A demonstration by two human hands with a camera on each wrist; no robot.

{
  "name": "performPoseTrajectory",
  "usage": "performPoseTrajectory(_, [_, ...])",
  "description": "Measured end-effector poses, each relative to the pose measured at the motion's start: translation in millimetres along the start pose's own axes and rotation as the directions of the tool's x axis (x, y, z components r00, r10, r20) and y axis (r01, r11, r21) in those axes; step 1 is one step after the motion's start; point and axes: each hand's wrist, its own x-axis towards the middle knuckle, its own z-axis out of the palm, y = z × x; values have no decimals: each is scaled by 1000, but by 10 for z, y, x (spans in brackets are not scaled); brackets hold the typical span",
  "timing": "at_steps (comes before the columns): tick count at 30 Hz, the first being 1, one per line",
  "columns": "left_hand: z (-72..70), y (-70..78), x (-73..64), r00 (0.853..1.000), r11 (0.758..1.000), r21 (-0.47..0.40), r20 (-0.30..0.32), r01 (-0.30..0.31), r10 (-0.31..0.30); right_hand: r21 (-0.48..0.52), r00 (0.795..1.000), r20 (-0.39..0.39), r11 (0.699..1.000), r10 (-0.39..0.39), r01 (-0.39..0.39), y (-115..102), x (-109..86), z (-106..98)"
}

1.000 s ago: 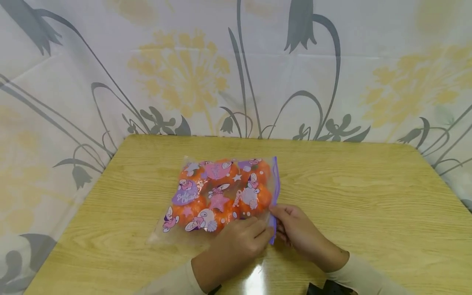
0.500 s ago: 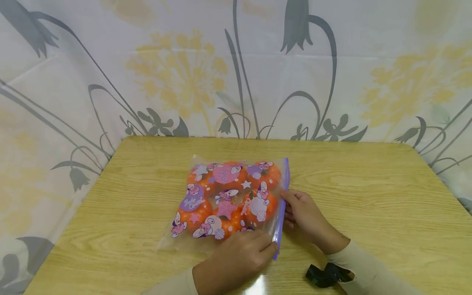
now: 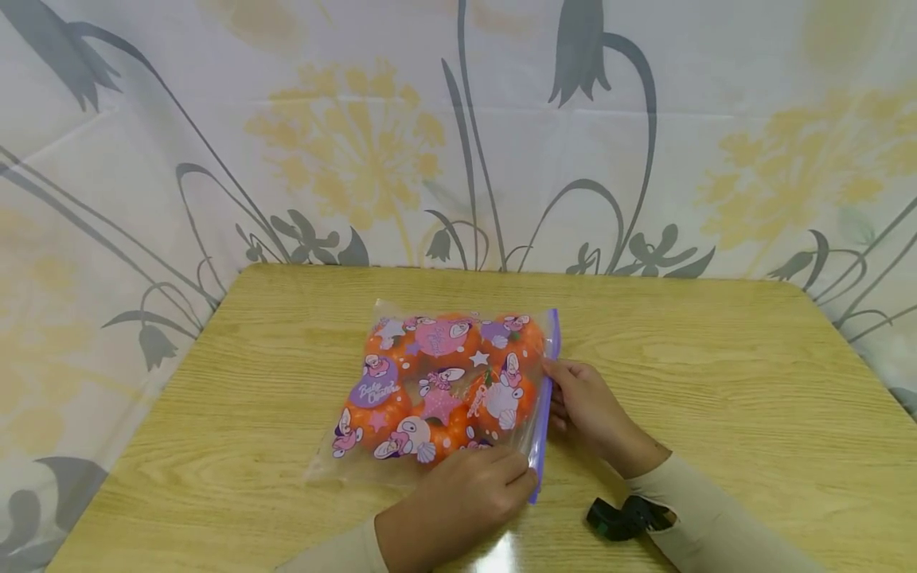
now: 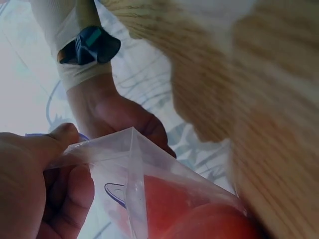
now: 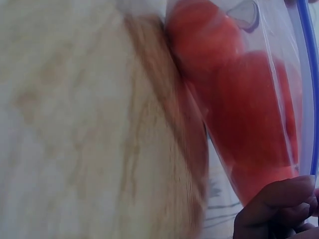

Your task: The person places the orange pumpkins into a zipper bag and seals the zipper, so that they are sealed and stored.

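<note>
A clear printed zip bag [image 3: 440, 406] lies flat on the table, filled with several round orange mandarins [image 3: 387, 410]. Its purple zip strip [image 3: 543, 446] runs down the right side. My left hand [image 3: 476, 489] pinches the near end of that strip; the left wrist view has this hand [image 4: 30, 184] holding the bag's clear corner [image 4: 119, 144]. Farther up the strip, my right hand [image 3: 591, 410] grips the edge between thumb and curled fingers. In the right wrist view, the right hand's fingers [image 5: 279, 206] are on the bag's edge beside the blue-purple strip [image 5: 309, 84].
The wood-grain table [image 3: 716, 382] extends on both sides of the bag. A flowered cloth [image 3: 501, 143] hangs behind the table and along its sides. A black wrist device [image 3: 623, 517] sits under the right sleeve [image 3: 716, 517].
The bag has shifted right and slightly nearer over the last second. My right hand has moved farther up the zip strip; my left hand has stayed near the lower end.
</note>
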Motion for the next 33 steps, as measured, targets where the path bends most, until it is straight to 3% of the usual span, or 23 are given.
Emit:
performPoseTrajectory(5, [23, 3, -1, 1000, 1000, 0, 29, 7, -7, -1, 1000, 2, 1000, -9, 9, 15, 143, -17])
performPoseTrajectory(16, [47, -57, 0, 1000, 998, 55, 2, 0, -1, -15, 999, 39, 999, -30, 30, -8, 342, -32])
performPoseTrajectory(33, [52, -76, -30, 999, 996, 83, -23, -22, 24, -19, 999, 25, 999, -46, 46, -41, 364, -5])
